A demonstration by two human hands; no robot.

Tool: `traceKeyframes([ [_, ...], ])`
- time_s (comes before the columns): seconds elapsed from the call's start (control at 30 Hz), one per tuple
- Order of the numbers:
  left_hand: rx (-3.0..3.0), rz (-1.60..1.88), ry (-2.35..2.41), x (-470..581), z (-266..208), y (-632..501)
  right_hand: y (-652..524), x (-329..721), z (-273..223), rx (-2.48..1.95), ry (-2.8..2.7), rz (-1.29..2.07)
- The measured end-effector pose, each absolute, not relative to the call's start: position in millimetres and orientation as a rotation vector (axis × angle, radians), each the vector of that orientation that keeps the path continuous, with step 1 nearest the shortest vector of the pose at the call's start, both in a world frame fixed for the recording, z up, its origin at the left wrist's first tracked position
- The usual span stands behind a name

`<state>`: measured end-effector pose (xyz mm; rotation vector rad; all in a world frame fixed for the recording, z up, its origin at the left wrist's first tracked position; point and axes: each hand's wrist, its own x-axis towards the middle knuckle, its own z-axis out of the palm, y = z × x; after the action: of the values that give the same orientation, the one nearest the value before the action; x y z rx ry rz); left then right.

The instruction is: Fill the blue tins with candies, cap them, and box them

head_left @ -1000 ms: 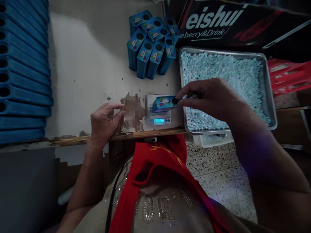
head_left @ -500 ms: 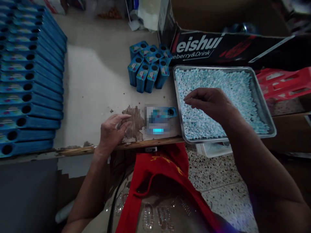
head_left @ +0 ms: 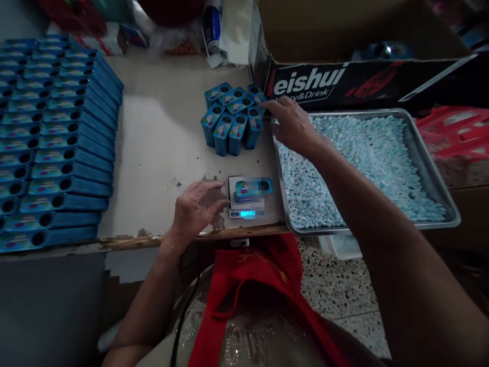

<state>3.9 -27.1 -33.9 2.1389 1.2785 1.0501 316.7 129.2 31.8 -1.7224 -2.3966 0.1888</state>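
My left hand point(head_left: 200, 204) is empty, thumb and fingers apart, just left of a small digital scale point(head_left: 234, 206) with a lit blue display. On the scale lies a blue plastic container point(head_left: 241, 190) with a printed label and a dark round opening at its right end; part of it is blurred. My right hand point(head_left: 292, 122) reaches over the tray's back left corner, index finger stretched to the rear right of a cluster of upright blue containers point(head_left: 228, 125). Whether the fingertip touches one is unclear. Light blue and white tablets point(head_left: 355, 168) fill the metal tray point(head_left: 280, 178).
Rows of blue containers point(head_left: 72, 168) stand at the left of the worn table point(head_left: 156, 137). A black printed cardboard box point(head_left: 367, 84) is behind the tray. Red plastic baskets point(head_left: 458, 132) are at the right. A bag with orange-brown pieces point(head_left: 181, 47) lies at the back.
My right hand has moved from above the tablets back and left to the container cluster. My left hand has come closer to the scale. The view has shifted slightly.
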Motion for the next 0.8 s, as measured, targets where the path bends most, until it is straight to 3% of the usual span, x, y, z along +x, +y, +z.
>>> traceKeyframes([
  [0.5,2.145,0.925,1.087,70.7,-17.6,-11.2,142.4,323.3,29.9,-1.633,-2.431,0.277],
  [0.8,2.064,0.995,1.649,-33.4,-16.3,-39.1,51.8,315.4,68.1,-1.722,-2.350,0.268],
])
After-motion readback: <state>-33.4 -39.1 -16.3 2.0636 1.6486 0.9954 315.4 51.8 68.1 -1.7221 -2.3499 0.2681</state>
